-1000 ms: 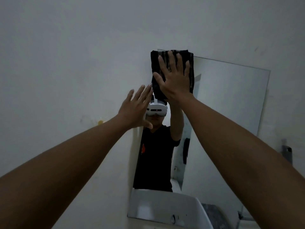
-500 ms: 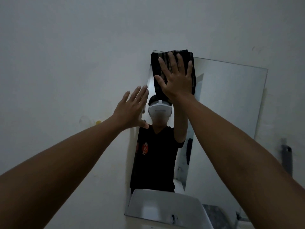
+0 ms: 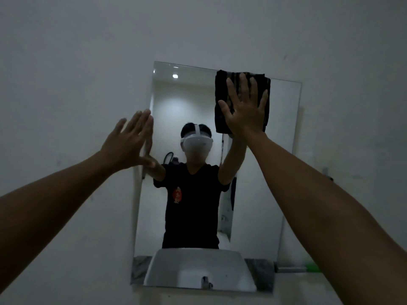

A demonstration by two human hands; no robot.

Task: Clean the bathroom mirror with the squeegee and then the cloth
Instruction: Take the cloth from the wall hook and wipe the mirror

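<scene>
A frameless rectangular mirror [image 3: 284, 137] hangs on the white wall in front of me. My right hand [image 3: 245, 111] presses a folded black cloth [image 3: 221, 102] flat against the mirror's upper right part, fingers spread over it. My left hand [image 3: 127, 142] is open with fingers apart, its palm resting at the mirror's left edge, partly on the wall. The mirror reflects a person in a black shirt with both arms raised. No squeegee is in view.
White wall [image 3: 66, 73] surrounds the mirror. A white basin with a faucet shows as a reflection [image 3: 198, 269] at the mirror's bottom. A green and grey object [image 3: 308, 268] lies on a ledge at the lower right, beside my right forearm.
My right hand and the cloth have slid from the mirror's top left corner toward its upper right. The view has swung so that the whole mirror shows. My left hand stays at the left edge.
</scene>
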